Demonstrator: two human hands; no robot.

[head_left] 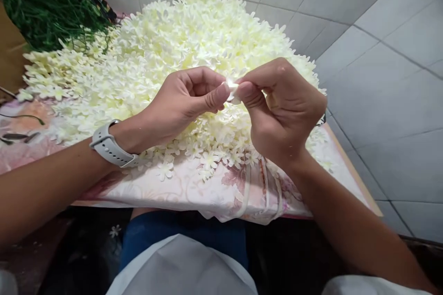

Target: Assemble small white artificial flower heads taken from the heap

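Between the fingertips of both hands is a small white artificial flower (233,93), mostly covered and washed out by glare. My left hand (188,94) pinches its left side between thumb and fingers. From the right, my right hand (282,110) is closed in a pinch on the other side of it. Right behind and below the hands spreads a big heap of cream-white artificial flowers (194,41). A white watch strap (112,145) circles my left wrist.
A flowered cloth (194,193) covers the table, with pale cords (246,191) hanging over its front edge. Green artificial stems (51,9) lie in a bundle at the back left, by a brown cardboard piece (10,50). A tiled wall (391,101) borders the right and back.
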